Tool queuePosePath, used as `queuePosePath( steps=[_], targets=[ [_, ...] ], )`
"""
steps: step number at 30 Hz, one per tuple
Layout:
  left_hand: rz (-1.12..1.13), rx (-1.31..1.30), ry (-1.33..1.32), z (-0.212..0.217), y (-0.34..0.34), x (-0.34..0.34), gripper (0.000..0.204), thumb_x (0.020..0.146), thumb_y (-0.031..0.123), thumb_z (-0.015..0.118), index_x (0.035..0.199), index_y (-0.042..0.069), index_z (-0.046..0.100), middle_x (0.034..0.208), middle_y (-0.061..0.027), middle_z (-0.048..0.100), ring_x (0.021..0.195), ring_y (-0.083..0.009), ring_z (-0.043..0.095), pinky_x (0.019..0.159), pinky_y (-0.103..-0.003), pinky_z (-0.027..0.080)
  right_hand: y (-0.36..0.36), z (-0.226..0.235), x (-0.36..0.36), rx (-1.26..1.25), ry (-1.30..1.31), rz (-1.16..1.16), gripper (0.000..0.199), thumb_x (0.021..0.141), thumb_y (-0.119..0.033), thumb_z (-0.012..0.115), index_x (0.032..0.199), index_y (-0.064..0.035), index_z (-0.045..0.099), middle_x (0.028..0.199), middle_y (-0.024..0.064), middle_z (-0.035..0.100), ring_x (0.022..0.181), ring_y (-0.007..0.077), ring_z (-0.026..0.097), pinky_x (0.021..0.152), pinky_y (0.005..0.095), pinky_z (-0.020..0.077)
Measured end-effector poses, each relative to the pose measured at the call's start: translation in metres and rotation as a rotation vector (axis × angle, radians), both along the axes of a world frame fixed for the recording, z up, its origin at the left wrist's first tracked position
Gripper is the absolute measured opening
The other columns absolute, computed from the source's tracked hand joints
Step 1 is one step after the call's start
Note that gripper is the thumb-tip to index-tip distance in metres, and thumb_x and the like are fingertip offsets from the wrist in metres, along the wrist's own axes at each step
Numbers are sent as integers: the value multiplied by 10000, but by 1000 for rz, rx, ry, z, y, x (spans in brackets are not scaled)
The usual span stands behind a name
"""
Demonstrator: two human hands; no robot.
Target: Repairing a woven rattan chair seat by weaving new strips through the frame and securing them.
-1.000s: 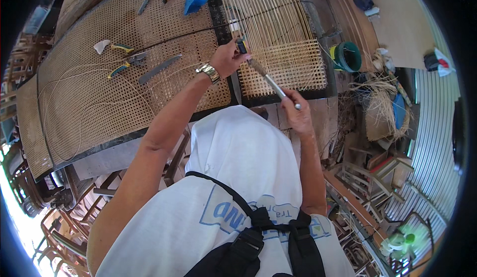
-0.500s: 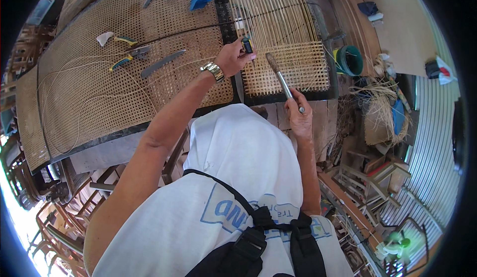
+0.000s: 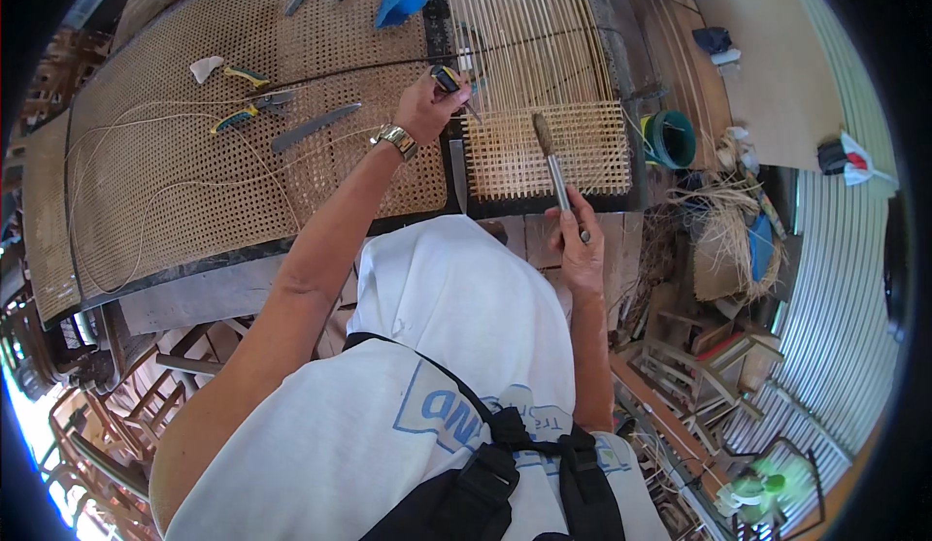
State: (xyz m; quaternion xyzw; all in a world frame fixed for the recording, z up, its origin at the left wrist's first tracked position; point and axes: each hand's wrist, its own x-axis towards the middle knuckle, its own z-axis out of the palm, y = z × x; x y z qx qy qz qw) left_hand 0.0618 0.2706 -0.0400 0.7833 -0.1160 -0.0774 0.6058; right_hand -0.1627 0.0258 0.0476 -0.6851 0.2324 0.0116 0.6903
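Silver-handled brush [image 3: 556,176] and black-yellow tool [image 3: 446,79] fill the curled hands [image 3: 582,258] [image 3: 422,114].

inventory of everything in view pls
Cane webbing: 2 areas, tan, upper half
Pointed tool: 1, black-yellow, upper centre
Long tool: 1, silver, upper centre
Pliers: 2, yellow, upper left
Blades: 2, grey, upper left
Folded piece: 1, blue, top
Small lump: 1, whitish, upper left
Bucket: 1, green, upper right
Loose strips: uncountable, tan, right
Fan: 1, green, lower right
Chairs: several, brown, lower left
Shirt: 1, white, lower centre
Straps: several, black, chest
Watch: 1, gold, left wrist
Left hand: 1, bare, on pointed tool
Right hand: 1, bare, on long tool
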Motion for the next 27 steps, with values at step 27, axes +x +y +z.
queuePosePath(
  steps=[27],
  targets=[
    [-219, 90, -176, 10, -21, -12, 324, 924, 224, 706, 1141, 30, 565, 835, -152, 726, 754, -319, 725, 678, -394, 549, 8, -5, 9, -252, 39, 111, 334, 1008, -118, 582, 1323, -10, 602, 938, -2, 621, 828, 55, 550, 717, 218, 471]
  ],
)
